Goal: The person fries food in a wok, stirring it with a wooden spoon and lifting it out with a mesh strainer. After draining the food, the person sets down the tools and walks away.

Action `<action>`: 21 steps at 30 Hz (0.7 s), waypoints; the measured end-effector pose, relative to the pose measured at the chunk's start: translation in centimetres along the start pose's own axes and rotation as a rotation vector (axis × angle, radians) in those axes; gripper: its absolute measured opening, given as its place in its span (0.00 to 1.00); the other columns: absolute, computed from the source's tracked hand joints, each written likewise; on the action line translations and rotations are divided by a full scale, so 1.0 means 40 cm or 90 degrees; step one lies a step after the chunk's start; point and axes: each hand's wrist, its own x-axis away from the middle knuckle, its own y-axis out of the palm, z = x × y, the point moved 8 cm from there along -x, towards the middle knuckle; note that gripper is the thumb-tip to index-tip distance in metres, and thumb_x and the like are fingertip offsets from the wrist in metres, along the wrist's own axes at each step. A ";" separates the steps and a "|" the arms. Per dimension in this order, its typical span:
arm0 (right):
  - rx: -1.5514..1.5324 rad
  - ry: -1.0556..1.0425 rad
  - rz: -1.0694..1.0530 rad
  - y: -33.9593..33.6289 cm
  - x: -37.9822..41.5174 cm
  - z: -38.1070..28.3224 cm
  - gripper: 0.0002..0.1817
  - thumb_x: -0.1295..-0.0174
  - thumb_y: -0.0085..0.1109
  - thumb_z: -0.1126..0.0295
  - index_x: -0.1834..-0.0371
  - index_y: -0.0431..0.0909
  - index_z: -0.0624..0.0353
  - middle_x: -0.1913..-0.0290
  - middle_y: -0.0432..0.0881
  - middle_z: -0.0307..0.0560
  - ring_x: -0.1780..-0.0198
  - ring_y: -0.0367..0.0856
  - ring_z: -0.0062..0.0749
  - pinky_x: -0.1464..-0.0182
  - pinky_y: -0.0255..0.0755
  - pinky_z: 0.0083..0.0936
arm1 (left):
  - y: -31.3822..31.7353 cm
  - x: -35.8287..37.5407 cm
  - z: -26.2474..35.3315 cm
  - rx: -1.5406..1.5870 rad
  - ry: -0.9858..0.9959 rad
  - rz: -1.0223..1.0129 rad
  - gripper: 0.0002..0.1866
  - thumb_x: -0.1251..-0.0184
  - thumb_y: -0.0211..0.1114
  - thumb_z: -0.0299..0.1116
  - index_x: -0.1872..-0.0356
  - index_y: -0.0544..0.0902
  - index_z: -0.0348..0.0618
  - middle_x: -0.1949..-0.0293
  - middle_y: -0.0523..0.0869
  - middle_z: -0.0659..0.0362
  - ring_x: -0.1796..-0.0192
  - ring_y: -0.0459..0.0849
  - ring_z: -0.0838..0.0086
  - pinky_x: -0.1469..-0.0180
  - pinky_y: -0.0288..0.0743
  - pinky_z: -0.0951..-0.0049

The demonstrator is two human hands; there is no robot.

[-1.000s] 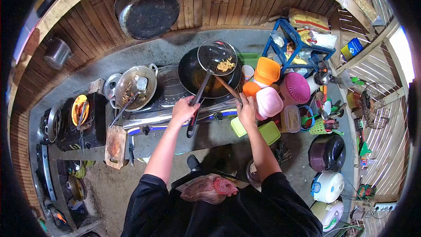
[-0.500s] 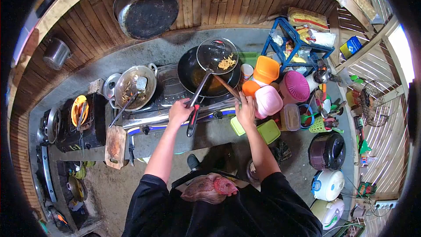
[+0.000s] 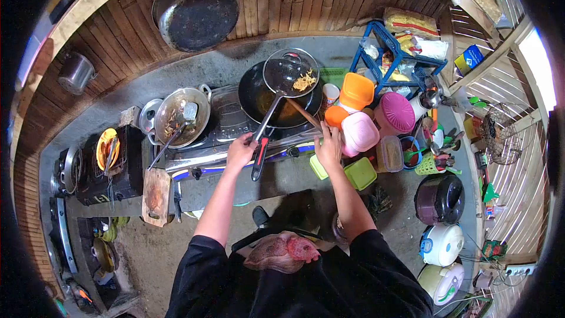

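Observation:
My left hand [image 3: 241, 151] is closed around the metal handle of a round mesh strainer [image 3: 283, 73]. The strainer sits over the far side of a black wok [image 3: 250, 101], with golden fried shreds [image 3: 304, 80] on its right side. Brown oil [image 3: 285, 112] shows in the wok's bottom. In my right hand [image 3: 328, 148] is the wooden handle of a utensil [image 3: 306, 115], which slants into the wok beneath the strainer; its head is hidden. The wok's black-and-red handle [image 3: 259, 162] points toward me, just right of my left hand.
Left on the stove [image 3: 226, 126] stands a pan [image 3: 187, 112] with a turner in it. Plastic tubs, including a pink one [image 3: 360, 134] and an orange one [image 3: 357, 92], crowd my right hand. Green lids [image 3: 360, 174] lie nearer me. A chopping board [image 3: 156, 197] and knife [image 3: 178, 200] are front left.

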 end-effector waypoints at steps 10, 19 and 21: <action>0.019 0.010 0.019 -0.048 0.004 -0.012 0.30 0.49 0.61 0.67 0.39 0.68 0.57 0.50 0.69 0.54 0.45 0.66 0.49 0.43 0.61 0.42 | -0.025 0.022 -0.013 -0.065 0.046 0.036 0.24 0.45 0.64 0.40 0.47 0.78 0.43 0.58 0.84 0.48 0.55 0.84 0.59 0.51 0.75 0.66; 0.003 -0.009 0.189 -0.192 0.117 -0.036 0.19 0.50 0.63 0.65 0.52 0.79 0.55 0.54 0.71 0.48 0.48 0.67 0.44 0.46 0.59 0.40 | -0.127 0.146 -0.063 0.169 -0.018 0.128 0.21 0.41 0.63 0.33 0.45 0.77 0.43 0.58 0.84 0.58 0.56 0.82 0.75 0.54 0.74 0.77; -0.081 0.032 0.176 -0.199 0.180 -0.011 0.16 0.50 0.65 0.69 0.55 0.81 0.54 0.60 0.71 0.47 0.51 0.68 0.42 0.45 0.59 0.39 | -0.149 0.193 -0.122 0.210 -0.018 0.139 0.19 0.40 0.62 0.29 0.46 0.77 0.40 0.59 0.83 0.60 0.56 0.81 0.76 0.53 0.73 0.78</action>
